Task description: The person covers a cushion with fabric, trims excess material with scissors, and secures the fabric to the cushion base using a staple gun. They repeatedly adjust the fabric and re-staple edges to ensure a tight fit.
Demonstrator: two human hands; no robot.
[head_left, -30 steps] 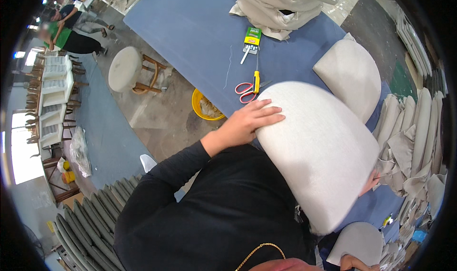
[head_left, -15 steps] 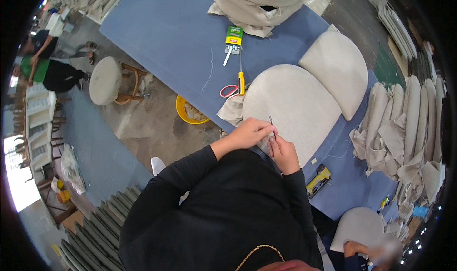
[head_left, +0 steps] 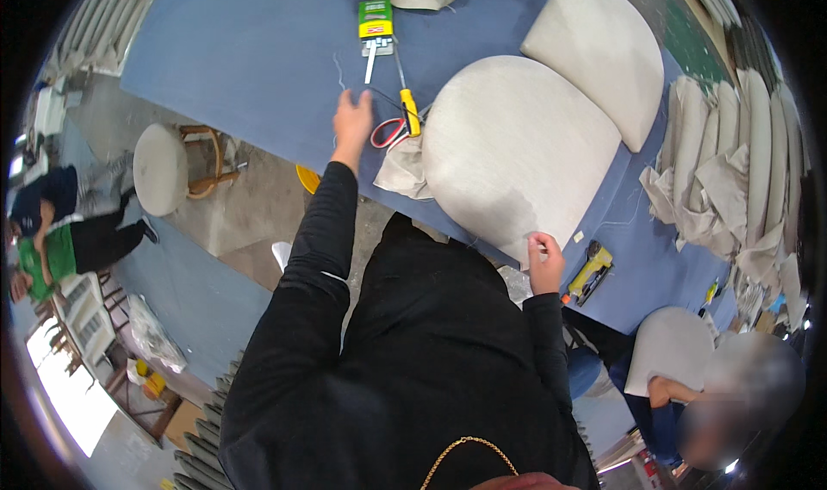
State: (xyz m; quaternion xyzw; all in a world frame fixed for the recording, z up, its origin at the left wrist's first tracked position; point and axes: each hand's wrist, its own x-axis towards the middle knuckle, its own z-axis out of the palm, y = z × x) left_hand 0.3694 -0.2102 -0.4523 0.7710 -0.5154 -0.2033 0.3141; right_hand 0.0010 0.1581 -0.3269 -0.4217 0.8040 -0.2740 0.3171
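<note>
A large rounded light-grey cushion (head_left: 515, 145) lies flat on the blue table (head_left: 250, 51) in front of me. My right hand (head_left: 544, 262) pinches the cushion's near edge. My left hand (head_left: 353, 121) is stretched out over the table with its fingers apart, holding nothing. It is close to the red-handled scissors (head_left: 388, 132) and a yellow-handled tool (head_left: 409, 111). A thin thread (head_left: 338, 70) lies on the table beyond my left hand. A loose flap of grey fabric (head_left: 401, 170) hangs off the cushion's left side.
A second cushion (head_left: 596, 52) lies at the back right. A green and yellow pack (head_left: 376, 18) sits further back. A yellow staple gun (head_left: 590, 270) rests by my right hand. Stacked fabric covers (head_left: 732, 163) fill the right. A round stool (head_left: 161, 167) stands left. Another person (head_left: 706, 395) sits at lower right, a third (head_left: 52, 240) at far left.
The cushion has been laid down flat on the table. My left hand left the cushion's edge and reached out toward the scissors. My right hand stayed on the near edge.
</note>
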